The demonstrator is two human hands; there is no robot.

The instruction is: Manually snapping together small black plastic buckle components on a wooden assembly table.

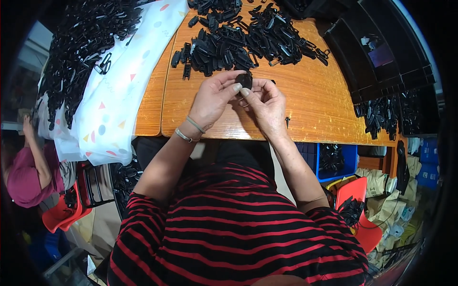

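Note:
Both my hands meet above the near half of a wooden table [205, 126]. Between them they hold a small black plastic part [244, 81], roughly oval; its exact kind does not show. My left hand [214, 95] pinches it from the left, thumb on its face. My right hand [268, 102] grips its lower right side with thumb and bent fingers. Just beyond my hands lies a heap of loose black plastic parts [222, 50], some long and solid, others like open frames. A small dark piece [287, 121] rests on the table right of my right hand.
At left, a patterned white sheet [119, 95] carries a large pile of black parts [86, 52]. A black crate [381, 52] stands at the right. Below the table edge are a blue bin [350, 157] and a red chair [353, 190]. Another person [33, 171] sits far left.

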